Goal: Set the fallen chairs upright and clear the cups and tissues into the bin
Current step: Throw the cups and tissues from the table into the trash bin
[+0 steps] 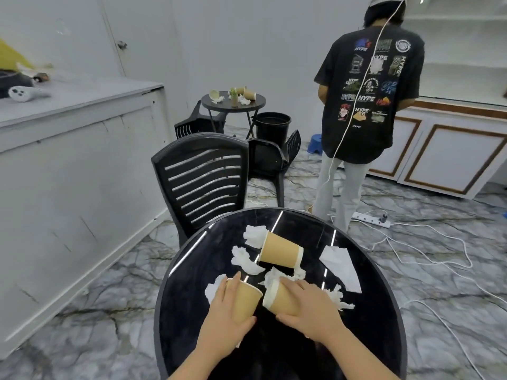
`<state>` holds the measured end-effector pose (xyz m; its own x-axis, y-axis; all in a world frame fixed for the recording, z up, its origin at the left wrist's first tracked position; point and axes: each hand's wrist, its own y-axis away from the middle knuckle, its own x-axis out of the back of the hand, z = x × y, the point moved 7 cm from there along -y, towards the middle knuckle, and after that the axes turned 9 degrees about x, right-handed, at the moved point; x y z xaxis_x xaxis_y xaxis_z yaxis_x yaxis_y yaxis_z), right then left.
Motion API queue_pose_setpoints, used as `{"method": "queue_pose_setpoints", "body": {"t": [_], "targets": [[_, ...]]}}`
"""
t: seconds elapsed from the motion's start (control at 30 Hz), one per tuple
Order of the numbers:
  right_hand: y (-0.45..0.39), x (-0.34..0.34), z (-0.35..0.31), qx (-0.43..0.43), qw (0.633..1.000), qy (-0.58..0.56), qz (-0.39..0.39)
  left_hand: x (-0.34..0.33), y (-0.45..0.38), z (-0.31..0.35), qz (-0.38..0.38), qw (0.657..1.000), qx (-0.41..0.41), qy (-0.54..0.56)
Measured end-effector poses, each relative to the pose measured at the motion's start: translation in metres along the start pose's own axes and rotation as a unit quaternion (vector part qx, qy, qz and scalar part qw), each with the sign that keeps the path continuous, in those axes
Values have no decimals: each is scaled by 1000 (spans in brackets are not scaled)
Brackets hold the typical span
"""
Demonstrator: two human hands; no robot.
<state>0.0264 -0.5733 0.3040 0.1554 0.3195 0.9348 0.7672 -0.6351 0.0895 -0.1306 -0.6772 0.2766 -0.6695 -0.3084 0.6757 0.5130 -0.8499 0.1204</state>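
On the round black table (pixel 378 338) lie three brown paper cups and several crumpled white tissues (pixel 244 259). My left hand (pixel 225 322) grips one cup (pixel 247 300), and my right hand (pixel 307 311) grips a second cup (pixel 277 297) lying on its side. The third cup (pixel 281 250) lies on its side farther back. An upright black chair (pixel 203 179) stands behind the table. Two fallen black chairs (pixel 271 157) (pixel 197 124) lie near a black bin (pixel 273 127). A small far table (pixel 233 101) carries more cups and tissues.
A person in a black printed T-shirt (pixel 367 86) stands at the right with their back to me, by white cabinets (pixel 450 157). White cables and a power strip (pixel 370 218) trail over the marble floor. A white counter (pixel 76 138) runs along the left. A blue stool (pixel 315 144) sits behind.
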Motion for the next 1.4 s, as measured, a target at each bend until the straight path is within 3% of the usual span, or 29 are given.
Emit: {"method": "queue_pose_setpoints", "body": {"t": [0.2, 0.37, 0.7, 0.93, 1.27, 1.4], "targets": [[-2, -3, -37, 45, 998, -30, 19, 37, 32, -15, 73, 995, 37, 53], [-9, -19, -100, 110, 990, -82, 16, 81, 82, -54, 168, 976, 118, 76], [25, -107, -264, 274, 952, -86, -107, 135, 242, -178, 281, 906, 304, 88], [64, -189, -314, 284, 939, -52, -189, 139, 329, -236, 318, 861, 382, 109], [111, -283, -328, 226, 944, -51, -236, 94, 390, -299, 273, 861, 416, 109], [119, -327, -318, 201, 944, -65, -254, 64, 395, -330, 292, 846, 437, 93]]}}
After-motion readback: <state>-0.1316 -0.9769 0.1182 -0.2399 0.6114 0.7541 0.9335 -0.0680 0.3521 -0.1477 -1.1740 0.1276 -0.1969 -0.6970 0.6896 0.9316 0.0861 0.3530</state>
